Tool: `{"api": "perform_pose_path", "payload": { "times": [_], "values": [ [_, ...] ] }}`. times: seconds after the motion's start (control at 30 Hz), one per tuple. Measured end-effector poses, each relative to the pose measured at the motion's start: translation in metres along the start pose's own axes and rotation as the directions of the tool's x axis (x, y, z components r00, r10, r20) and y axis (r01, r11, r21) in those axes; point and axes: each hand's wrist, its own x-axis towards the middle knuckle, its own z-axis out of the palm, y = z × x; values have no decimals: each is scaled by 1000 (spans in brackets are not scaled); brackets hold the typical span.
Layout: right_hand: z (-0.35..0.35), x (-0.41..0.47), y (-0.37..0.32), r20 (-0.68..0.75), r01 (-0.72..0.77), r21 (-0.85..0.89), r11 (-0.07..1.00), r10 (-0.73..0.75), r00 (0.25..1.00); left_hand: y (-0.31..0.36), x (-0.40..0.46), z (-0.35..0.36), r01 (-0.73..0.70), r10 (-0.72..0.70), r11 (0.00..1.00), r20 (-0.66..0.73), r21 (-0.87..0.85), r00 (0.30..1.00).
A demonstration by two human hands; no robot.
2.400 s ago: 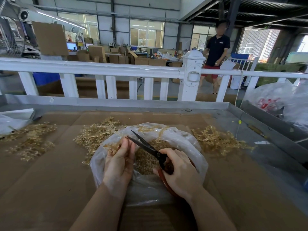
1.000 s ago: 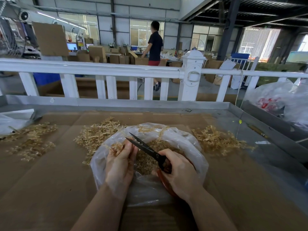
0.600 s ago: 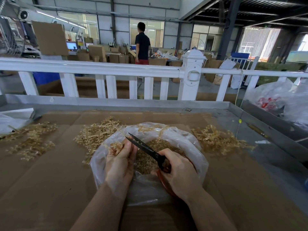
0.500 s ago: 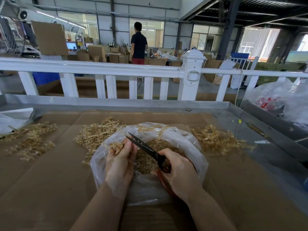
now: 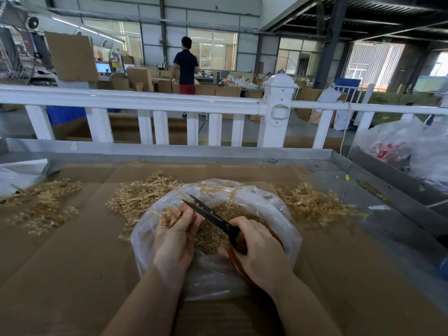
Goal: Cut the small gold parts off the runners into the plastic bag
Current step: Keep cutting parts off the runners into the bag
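Note:
A clear plastic bag [image 5: 274, 214] lies open on the cardboard in front of me, with a heap of cut gold parts [image 5: 213, 236] inside. My left hand [image 5: 174, 238] grips a gold runner [image 5: 171, 214] over the bag's left side. My right hand [image 5: 257, 251] holds black scissors [image 5: 208, 214] by their red-brown handles. The blades are slightly apart and point up-left, close beside my left fingers. Uncut gold runners lie in a pile [image 5: 143, 195] just behind the bag on the left.
More gold runner piles lie at the right [image 5: 315, 204] and far left [image 5: 41, 204] on the cardboard-lined metal table [image 5: 378, 214]. Plastic bags sit at the left edge [image 5: 19, 175] and far right [image 5: 407, 151]. A white railing [image 5: 169, 103] stands behind; a person [image 5: 186, 66] works beyond it.
My hands have stayed over the bag, the scissors shifting slightly up-left against the runner. The person in the background has walked from right to left and now faces away.

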Motion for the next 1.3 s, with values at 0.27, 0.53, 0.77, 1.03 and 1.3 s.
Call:
{"api": "perform_pose_path", "payload": {
  "times": [0.27, 0.53, 0.77, 1.03, 1.3],
  "values": [
    [0, 2, 2, 10, -2, -10, 1000, 2, 1000, -2, 0, 0, -14, 11, 999, 64, 43, 998],
    [0, 3, 1, 30, 0, 22, 1000, -1, 1000, -3, 2, 0, -1, 0, 999, 37, 36, 999],
    [1, 2, 0, 11, 0, 36, 999, 0, 1000, -2, 1, 0, 8, -8, 1000, 37, -2, 999],
    [0, 1, -2, -22, 14, -45, 999, -15, 1000, -3, 1, 0, -3, 2, 999, 16, 33, 1000],
    [1, 6, 0, 7, 6, -49, 999, -6, 1000, -5, 3, -1, -17, 12, 997, 69, 73, 998]
  ]
}}
